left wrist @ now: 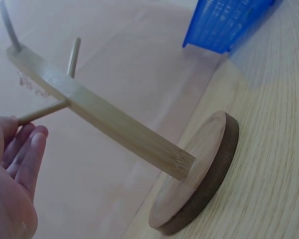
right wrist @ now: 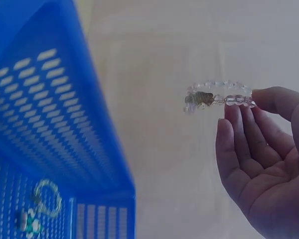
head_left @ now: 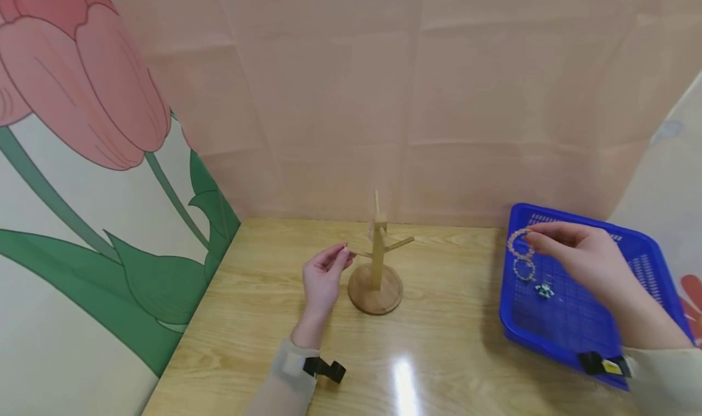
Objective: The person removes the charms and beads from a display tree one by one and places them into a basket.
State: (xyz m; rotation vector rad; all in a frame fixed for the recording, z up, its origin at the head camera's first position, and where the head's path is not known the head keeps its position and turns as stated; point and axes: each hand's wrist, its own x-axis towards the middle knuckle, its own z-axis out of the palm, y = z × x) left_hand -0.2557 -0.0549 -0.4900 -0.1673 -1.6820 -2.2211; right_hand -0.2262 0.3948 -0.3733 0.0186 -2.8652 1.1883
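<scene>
The bracelet [right wrist: 235, 100] hangs from the pinched fingertips of the right hand [head_left: 589, 260], just above the far left part of the blue basket [head_left: 576, 318]. From that grip, the wooden stand [head_left: 378, 260] lies well apart to the left on the desk [head_left: 455, 324], its post upright. The left hand [head_left: 322, 282] is the nearer one to the stand, its grip pinching the tip of the left peg [left wrist: 45, 111], which points away from the bracelet; the right peg [head_left: 400, 243] slants toward it.
</scene>
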